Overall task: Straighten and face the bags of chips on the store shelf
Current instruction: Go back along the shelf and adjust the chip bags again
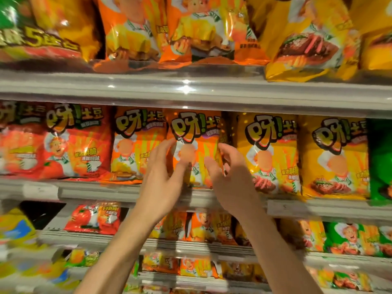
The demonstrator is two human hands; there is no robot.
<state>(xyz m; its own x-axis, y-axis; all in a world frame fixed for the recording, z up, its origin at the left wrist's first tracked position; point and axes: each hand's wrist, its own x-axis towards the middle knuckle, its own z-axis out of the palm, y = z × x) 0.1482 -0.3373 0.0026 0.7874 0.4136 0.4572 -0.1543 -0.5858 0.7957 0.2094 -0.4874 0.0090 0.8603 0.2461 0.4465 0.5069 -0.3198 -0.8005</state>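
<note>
Both hands flank my orange bag [192, 145] at 12 o'clock on the middle shelf [127, 193]: left hand [163, 177] spread at its 9 o'clock edge, right hand [231, 179] loosely curled at 3, neither pinching. Bag stands upright; right sits nearer. Neighbours crowd both sides, so I judge room only forward.

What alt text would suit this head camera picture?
Two bare hands, left and right, reach either side of an orange chip bag on the middle shelf, among red and yellow bags.
</note>
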